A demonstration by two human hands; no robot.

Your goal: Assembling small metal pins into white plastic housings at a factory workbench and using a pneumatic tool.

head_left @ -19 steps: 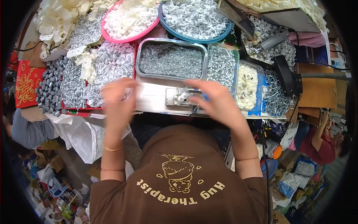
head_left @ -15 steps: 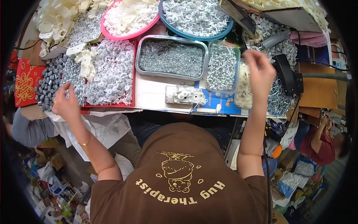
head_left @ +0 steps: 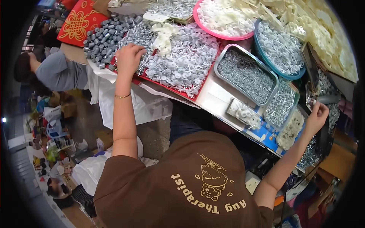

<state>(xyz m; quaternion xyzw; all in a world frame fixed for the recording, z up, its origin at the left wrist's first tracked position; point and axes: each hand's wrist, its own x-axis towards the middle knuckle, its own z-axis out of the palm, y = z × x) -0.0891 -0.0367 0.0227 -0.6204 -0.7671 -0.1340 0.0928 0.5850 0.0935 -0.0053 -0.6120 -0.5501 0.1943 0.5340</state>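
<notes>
My left hand (head_left: 129,59) lies palm down on a heap of small silvery metal parts (head_left: 141,36) at the left of a red tray (head_left: 172,90), its fingers curled into the heap. My right hand (head_left: 317,116) is stretched far right, fingers curled in, next to a black machine (head_left: 324,133) and above a container of pale parts (head_left: 291,129). Whether either hand holds parts is hidden. A small white block with fittings (head_left: 243,113) lies on the white tabletop (head_left: 213,95) between my arms.
A grey rectangular tray of pins (head_left: 247,76), a teal basin (head_left: 281,49), a pink basin (head_left: 224,19), clear discs with pins (head_left: 186,57), grey cylinders (head_left: 100,38) and a red patterned box (head_left: 78,22) crowd the table. Another person's grey sleeve (head_left: 53,72) rests at the left edge.
My head has turned left, tilting the view. My left hand has gone from the table's left edge onto the heap of metal parts. My right hand stays out at the far right.
</notes>
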